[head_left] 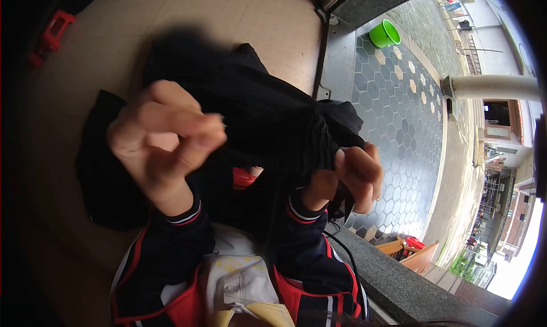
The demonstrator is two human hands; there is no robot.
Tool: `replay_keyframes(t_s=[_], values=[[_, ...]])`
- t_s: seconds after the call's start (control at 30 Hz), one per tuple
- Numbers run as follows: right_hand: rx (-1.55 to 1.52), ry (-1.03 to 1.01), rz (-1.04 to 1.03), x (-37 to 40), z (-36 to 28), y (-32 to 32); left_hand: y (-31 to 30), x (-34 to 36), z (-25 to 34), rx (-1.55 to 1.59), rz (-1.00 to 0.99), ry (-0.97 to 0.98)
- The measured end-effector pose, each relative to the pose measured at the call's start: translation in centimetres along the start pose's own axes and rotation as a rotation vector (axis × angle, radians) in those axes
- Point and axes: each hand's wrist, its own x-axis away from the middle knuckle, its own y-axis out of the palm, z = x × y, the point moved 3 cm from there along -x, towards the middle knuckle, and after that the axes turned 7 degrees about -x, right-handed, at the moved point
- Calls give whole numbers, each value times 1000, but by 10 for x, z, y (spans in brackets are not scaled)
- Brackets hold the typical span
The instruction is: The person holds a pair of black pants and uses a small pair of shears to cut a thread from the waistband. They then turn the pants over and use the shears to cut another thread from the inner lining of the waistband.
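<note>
Black fabric (256,107), possibly a garment, lies in folds across my lap and in front of me. My right hand (360,176) pinches a gathered edge of it between thumb and fingers. Raised above the fabric on the left, my left hand (171,136) is closed, with thumb and index fingertips pressed together. Whatever sits between those fingertips is too small or blurred to make out. The left hand appears apart from the fabric.
A red plastic stool (52,36) stands on the tiled floor at the upper left. On the right, past a metal door frame (336,59) and stone sill (387,287), are a green bucket (384,34) and a wooden chair or stool (419,258) on hexagonal tiles.
</note>
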Motion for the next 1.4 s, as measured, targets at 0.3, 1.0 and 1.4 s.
replay_keyframes(t_s=[0.3, 1.0, 1.4], values=[[-43, -22, 60, -1, 0, -1, -13, -5, -6, -486, 159, -194], [-165, -231, -148, -7, -6, 13, 40, -1, 22, -599, -414, 27], [-110, -185, -144, -10, -11, 6, -41, 32, -109, -861, -399, -652]])
